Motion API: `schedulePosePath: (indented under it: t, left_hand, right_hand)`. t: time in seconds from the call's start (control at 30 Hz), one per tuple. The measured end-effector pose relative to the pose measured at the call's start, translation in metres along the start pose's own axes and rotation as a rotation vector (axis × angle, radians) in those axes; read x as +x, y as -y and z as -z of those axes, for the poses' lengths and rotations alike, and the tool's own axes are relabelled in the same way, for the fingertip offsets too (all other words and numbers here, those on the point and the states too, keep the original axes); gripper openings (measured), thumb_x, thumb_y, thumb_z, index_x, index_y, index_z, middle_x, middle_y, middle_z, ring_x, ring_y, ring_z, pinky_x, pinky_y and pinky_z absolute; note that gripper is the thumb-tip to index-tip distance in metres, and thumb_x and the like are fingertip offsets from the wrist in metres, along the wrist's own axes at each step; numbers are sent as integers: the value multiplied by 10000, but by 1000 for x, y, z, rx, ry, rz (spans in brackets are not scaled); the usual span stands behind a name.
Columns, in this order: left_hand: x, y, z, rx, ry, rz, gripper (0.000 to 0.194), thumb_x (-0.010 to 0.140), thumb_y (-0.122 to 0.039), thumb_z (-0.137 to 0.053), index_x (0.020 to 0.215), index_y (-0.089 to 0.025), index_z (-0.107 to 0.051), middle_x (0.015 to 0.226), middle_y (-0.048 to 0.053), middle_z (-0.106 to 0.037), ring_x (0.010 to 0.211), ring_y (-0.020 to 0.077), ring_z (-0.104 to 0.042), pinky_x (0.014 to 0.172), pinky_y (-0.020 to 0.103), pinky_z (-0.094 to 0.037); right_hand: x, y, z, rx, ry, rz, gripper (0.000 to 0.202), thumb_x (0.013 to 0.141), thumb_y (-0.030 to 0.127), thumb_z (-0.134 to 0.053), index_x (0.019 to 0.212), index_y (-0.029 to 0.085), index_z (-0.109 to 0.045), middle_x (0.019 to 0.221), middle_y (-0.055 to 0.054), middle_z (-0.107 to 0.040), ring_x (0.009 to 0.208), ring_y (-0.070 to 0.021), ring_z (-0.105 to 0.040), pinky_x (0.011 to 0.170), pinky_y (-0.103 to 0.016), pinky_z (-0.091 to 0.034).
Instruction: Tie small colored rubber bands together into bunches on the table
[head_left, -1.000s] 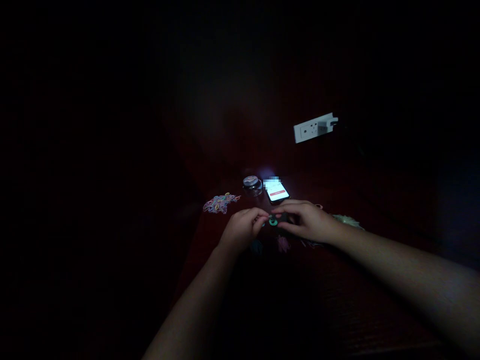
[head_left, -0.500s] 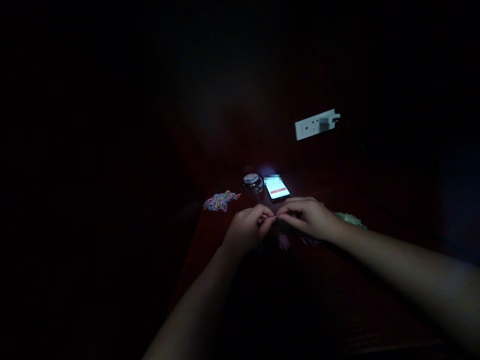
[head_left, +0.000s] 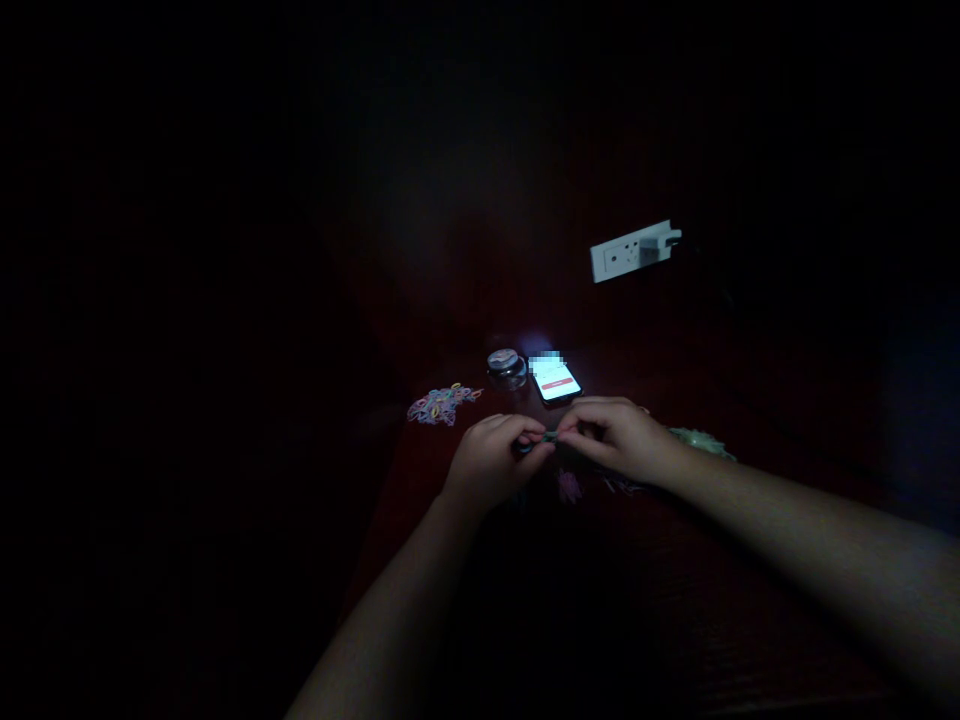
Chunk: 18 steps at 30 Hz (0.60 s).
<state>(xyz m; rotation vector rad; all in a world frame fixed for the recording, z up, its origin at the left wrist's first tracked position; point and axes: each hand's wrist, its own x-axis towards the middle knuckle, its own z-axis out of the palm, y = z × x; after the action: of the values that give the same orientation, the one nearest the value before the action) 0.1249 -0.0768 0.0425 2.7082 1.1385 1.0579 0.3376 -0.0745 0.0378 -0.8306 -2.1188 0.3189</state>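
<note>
My left hand [head_left: 489,462] and my right hand [head_left: 621,434] meet over the dark red table, thumbs and fingers pinched. Between their fingertips is a small green rubber band [head_left: 550,436], mostly covered by the fingers. Something dark shows inside the curl of the left fingers, too small to name. Just below the hands lies a small pile of pink rubber bands [head_left: 570,486]. Pale bands [head_left: 622,484] lie partly hidden under my right hand, and a yellowish-green pile [head_left: 703,443] sits beyond its wrist. Further left is a heap of mixed-colour rubber bands [head_left: 444,404].
A lit phone [head_left: 556,382] lies behind the hands, its screen partly blurred. Beside it stands a small round lidded jar [head_left: 507,370]. On the wall is a white socket [head_left: 631,252] with a plug in it. Darkness hides most surroundings.
The fingertips have parted slightly, and more of the green band shows between them. The piles, jar and phone have stayed put.
</note>
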Motion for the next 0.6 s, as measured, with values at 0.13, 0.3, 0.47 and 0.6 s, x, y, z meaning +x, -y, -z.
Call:
schedulePosePath:
  t: [0.13,0.3,0.47,0.6]
  left_hand:
    - [0,-2,1,3,12,-44,249,794,-386,-704,975,-220,-659,909,24,-716,839,180,-641,776,312,-505]
    - [1,-6,4,3,-15,-54,254,811,-380,-686,994,-210,-644,943,40,-706,868,186,-633,811,326,-502]
    - [1,-8,4,-8,58,-63,333,818,-357,-673,1115,-218,-616,1056,58,-677,938,195,-619,838,328,-493]
    - [1,-6,2,40,69,-49,113,855,-306,-608,890,-208,-650,817,23,-669,778,167,-597,752,306,-475]
  right_hand:
    - [0,1,0,8,0,10,172,873,292,-596,804,167,-691,710,-24,-626,653,-125,-560,609,-243,-403]
    - [-1,-2,-2,30,0,8,172,874,293,-590,807,163,-681,711,-18,-613,611,-110,-539,573,-233,-390]
    - [-2,-3,-5,55,19,27,170,875,288,-587,793,164,-669,698,-7,-581,567,-95,-504,545,-228,-375]
    - [-2,0,-4,88,45,39,145,879,262,-578,822,164,-668,730,-16,-587,581,-99,-502,547,-230,-383]
